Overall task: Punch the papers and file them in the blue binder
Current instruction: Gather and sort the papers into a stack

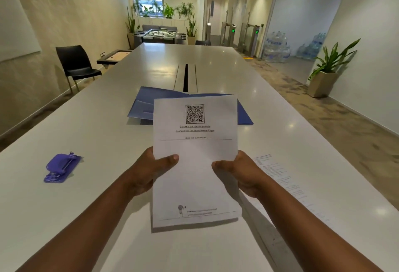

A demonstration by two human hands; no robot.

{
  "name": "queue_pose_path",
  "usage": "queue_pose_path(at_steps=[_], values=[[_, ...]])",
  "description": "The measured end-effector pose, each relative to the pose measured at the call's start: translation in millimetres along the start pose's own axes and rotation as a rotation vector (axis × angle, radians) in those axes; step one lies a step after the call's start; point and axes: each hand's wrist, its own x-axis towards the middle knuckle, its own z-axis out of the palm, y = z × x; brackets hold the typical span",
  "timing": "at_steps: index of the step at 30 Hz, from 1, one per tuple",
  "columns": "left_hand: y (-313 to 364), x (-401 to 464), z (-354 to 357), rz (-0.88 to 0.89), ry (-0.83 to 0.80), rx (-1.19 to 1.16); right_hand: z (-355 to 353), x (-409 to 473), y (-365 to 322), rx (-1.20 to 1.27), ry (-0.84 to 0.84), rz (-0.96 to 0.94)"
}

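A thin stack of white papers (195, 185) with a QR code at the top is held upright above the table, in front of me. My left hand (149, 170) grips its left edge, thumb on the front. My right hand (239, 174) grips the right edge the same way. Behind the stack the blue binder (142, 105) lies open on the table, partly hidden by the papers. A purple hole punch (61, 168) sits on the table to the left, apart from both hands.
More printed sheets (278, 176) lie flat on the long white table (108, 120) to the right of my right arm. A black cable slot (186, 75) runs down the table's middle. A black chair (75, 64) stands at the left side.
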Motion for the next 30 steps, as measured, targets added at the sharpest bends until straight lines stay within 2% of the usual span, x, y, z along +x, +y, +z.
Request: queue_pose_path(at_steps=[7, 12, 14, 17, 21, 25, 30], values=[[-30, 12, 22, -0.058, 0.111, 0.196, -28, -6, 8, -0.312, 0.124, 0.059], [-41, 17, 30, -0.121, 0.098, 0.387, -83, -13, 28, -0.935, 0.259, 0.215], [-47, 17, 31, -0.155, 0.117, 0.412, -105, -18, 34, -1.045, 0.314, 0.322], [-53, 17, 33, -0.207, 0.143, 0.398, -135, -26, 42, -1.082, 0.346, 0.465], [-51, 19, 31, -0.248, 0.106, 0.337, -164, -32, 62, -1.085, 0.318, 0.542], [-54, 22, 27, -0.263, 0.075, 0.310, -179, -27, 84, -1.085, 0.288, 0.538], [-53, 22, 25, -0.269, 0.044, 0.303, -174, -31, 74, -0.976, 0.358, 0.497]])
